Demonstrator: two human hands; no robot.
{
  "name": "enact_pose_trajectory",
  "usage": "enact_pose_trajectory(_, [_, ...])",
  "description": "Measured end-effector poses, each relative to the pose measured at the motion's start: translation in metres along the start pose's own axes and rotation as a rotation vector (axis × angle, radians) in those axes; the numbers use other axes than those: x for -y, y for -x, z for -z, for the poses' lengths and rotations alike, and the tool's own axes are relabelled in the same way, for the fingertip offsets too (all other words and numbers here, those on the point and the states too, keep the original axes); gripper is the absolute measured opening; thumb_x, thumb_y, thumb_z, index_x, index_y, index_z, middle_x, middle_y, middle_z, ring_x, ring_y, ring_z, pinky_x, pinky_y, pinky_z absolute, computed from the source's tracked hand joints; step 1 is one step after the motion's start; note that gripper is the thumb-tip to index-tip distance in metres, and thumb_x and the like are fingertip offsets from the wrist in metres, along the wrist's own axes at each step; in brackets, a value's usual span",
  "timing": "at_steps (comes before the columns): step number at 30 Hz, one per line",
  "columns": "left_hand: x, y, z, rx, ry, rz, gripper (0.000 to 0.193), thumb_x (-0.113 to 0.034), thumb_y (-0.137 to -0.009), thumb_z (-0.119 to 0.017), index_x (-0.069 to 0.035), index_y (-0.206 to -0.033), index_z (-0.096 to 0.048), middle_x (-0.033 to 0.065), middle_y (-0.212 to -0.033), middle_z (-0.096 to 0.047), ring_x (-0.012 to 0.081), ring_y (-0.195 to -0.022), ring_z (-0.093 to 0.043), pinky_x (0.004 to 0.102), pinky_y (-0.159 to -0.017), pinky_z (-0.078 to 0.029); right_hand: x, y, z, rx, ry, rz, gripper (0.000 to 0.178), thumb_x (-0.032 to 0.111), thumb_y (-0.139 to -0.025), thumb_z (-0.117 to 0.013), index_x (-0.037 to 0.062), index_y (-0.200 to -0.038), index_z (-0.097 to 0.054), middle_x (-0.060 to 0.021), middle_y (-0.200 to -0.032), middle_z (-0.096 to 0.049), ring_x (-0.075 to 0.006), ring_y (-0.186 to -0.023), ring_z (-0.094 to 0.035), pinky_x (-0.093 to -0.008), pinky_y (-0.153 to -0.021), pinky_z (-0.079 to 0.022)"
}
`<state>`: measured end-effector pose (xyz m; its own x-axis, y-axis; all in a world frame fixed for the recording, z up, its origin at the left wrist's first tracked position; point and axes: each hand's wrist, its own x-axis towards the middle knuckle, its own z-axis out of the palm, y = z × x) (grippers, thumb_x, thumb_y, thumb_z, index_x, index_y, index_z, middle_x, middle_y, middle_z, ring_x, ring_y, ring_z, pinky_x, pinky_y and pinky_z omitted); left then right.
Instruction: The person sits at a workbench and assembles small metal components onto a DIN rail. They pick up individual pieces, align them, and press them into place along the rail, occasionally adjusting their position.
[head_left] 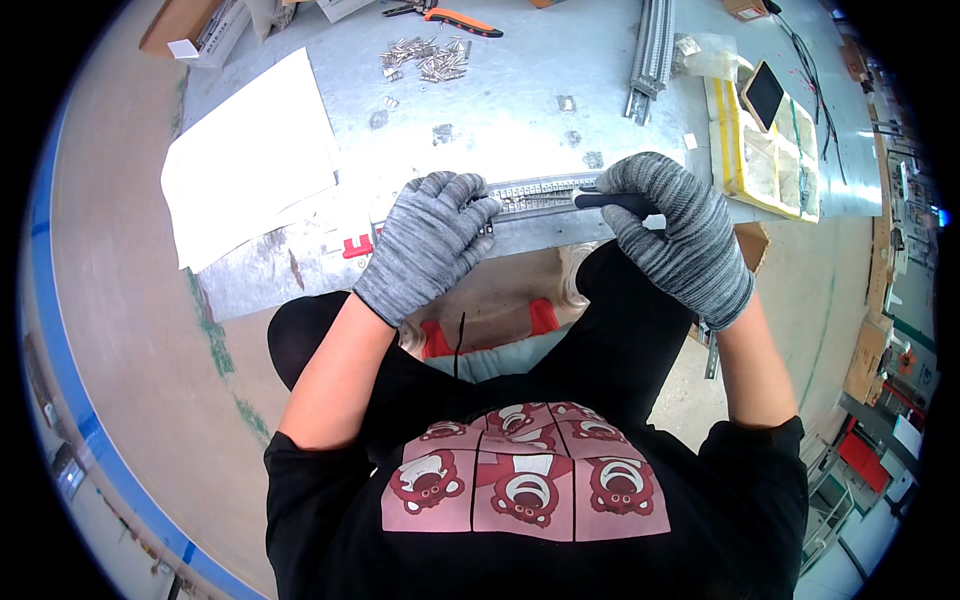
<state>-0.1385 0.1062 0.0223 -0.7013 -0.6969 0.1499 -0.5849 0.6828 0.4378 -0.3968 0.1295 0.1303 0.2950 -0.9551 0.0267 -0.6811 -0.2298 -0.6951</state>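
Observation:
In front of me, at the table's near edge, lies a long grey strip of terminal blocks (535,188). My left hand (425,245), in a grey knitted glove, is closed around the strip's left end, and its fingers hide that part. A small dark piece (488,228) shows beside the fingertips. My right hand (680,230), gloved the same way, grips a dark-handled screwdriver (622,203). It lies nearly level, pointing left along the strip; where its tip ends is too fine to make out.
A heap of small metal screws or pins (428,60) lies farther back, near orange-handled pliers (462,22). White paper sheets (250,160) cover the left side. Long grey rails (652,55) and a foam box (735,150) with a dark-screened device (763,95) are at right.

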Motion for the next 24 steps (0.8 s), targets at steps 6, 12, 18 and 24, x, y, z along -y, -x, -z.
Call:
enact_pose_trajectory(6, [0.001,0.002,-0.002,0.029,-0.019,0.016,0.041,-0.028,-0.078,-0.069,-0.011,-0.115,-0.065,0.0102,-0.12,-0.057,0.0287,-0.113,-0.051,0.0419,-0.099,-0.039,0.002,-0.01,-0.004,0.013,-0.002,0.046,0.015,0.003,-0.083,-0.068,0.002,-0.098,-0.067,-0.0098,-0.089,-0.066,-0.0203,-0.079,-0.066,-0.03,-0.075,-0.055])
enact_pose_trajectory(12, [0.002,0.001,-0.001,0.03,-0.007,0.012,0.041,-0.027,-0.078,-0.07,-0.012,-0.116,-0.065,0.0097,-0.119,-0.057,0.0289,-0.112,-0.052,0.0421,-0.099,-0.04,0.003,-0.01,-0.004,0.031,-0.017,0.018,0.015,0.003,-0.083,-0.068,0.0021,-0.098,-0.067,-0.0087,-0.089,-0.065,-0.0184,-0.079,-0.066,-0.0287,-0.074,-0.055])
enact_pose_trajectory(18, [0.003,0.002,-0.004,0.019,-0.005,0.007,0.042,-0.027,-0.076,-0.071,-0.011,-0.115,-0.066,0.0097,-0.119,-0.058,0.0287,-0.11,-0.053,0.0418,-0.099,-0.04,0.001,-0.012,-0.005,0.039,-0.019,0.047,0.015,0.003,-0.083,-0.069,0.0021,-0.098,-0.067,-0.0088,-0.089,-0.065,-0.0187,-0.078,-0.066,-0.0291,-0.073,-0.055])
enact_pose_trajectory(24, [0.003,0.001,-0.003,0.02,-0.018,0.004,0.043,-0.027,-0.075,-0.071,-0.012,-0.115,-0.066,0.0096,-0.119,-0.058,0.0285,-0.11,-0.053,0.0418,-0.098,-0.041,0.006,-0.015,-0.004,0.065,0.048,0.1,0.015,0.006,-0.082,-0.069,0.003,-0.096,-0.067,-0.0103,-0.088,-0.065,-0.023,-0.078,-0.065,-0.0311,-0.075,-0.054])
